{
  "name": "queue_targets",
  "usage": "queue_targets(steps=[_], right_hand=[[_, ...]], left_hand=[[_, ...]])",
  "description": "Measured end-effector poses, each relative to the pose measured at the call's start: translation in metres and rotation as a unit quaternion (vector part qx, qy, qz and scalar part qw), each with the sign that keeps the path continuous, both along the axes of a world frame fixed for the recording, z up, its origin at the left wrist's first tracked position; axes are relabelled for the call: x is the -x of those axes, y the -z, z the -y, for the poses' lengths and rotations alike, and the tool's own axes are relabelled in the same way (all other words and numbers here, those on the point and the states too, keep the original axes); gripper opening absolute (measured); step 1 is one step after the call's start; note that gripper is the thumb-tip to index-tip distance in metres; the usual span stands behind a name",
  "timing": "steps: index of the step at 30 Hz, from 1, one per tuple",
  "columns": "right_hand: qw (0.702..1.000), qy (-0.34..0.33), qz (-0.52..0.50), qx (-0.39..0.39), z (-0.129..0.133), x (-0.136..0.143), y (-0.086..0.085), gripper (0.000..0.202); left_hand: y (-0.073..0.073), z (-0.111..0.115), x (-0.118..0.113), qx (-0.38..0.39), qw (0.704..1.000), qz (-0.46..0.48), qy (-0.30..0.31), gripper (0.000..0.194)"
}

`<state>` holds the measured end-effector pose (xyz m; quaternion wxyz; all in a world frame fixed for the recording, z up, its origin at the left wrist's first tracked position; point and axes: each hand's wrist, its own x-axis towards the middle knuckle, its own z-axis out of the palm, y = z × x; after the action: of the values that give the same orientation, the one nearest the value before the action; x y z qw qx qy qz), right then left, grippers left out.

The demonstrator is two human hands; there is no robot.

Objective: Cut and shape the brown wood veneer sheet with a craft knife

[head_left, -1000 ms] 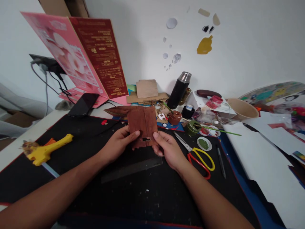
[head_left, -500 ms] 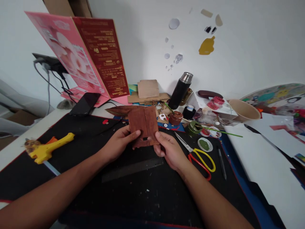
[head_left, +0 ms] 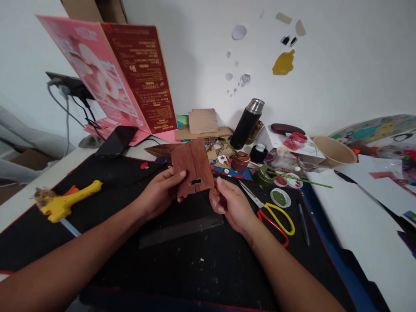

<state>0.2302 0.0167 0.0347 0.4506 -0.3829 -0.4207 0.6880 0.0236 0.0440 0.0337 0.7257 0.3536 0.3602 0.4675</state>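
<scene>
Brown panel (head_left: pixel 190 162) is held up over the black mat (head_left: pixel 146 277), tilted, small slot near its lower edge. Left edge is gripped by the left hand (head_left: pixel 160 190), thumb on the front face, fingers behind. Right hand (head_left: pixel 232 201) is partly curled at the lower right corner, thumb and fingers close together; whether the corner is pinched can't be told. Clear ruler (head_left: pixel 182 231) is laid flat on the mat, nearer the camera. Scissors (head_left: pixel 259 203) are placed just beside the right hand, with green paint lid (head_left: pixel 279 198) and pen (head_left: pixel 303 223) further right. Yellow tool (head_left: pixel 66 203) is lying well left. Leaf (head_left: pixel 159 150) is partly hidden behind the panel.
</scene>
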Motion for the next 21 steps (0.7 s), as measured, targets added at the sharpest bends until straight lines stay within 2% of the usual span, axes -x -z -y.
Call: queue_targets(steps=[5,10,21], right_hand=[[0.993,0.004,0.096,-0.073,-0.001,0.001,0.007,0.038],[0.966,0.032,0.203,-0.155,0.002,0.002,0.008,0.027],[0.949,0.039,0.242,-0.197,0.004,0.003,0.012,0.024]], left_hand=[[0.000,0.001,0.001,0.029,0.999,0.015,0.037,0.039],[0.000,0.002,-0.002,0.038,0.998,0.016,0.051,0.040],[0.003,0.003,-0.003,0.058,0.995,0.016,0.080,0.040]])
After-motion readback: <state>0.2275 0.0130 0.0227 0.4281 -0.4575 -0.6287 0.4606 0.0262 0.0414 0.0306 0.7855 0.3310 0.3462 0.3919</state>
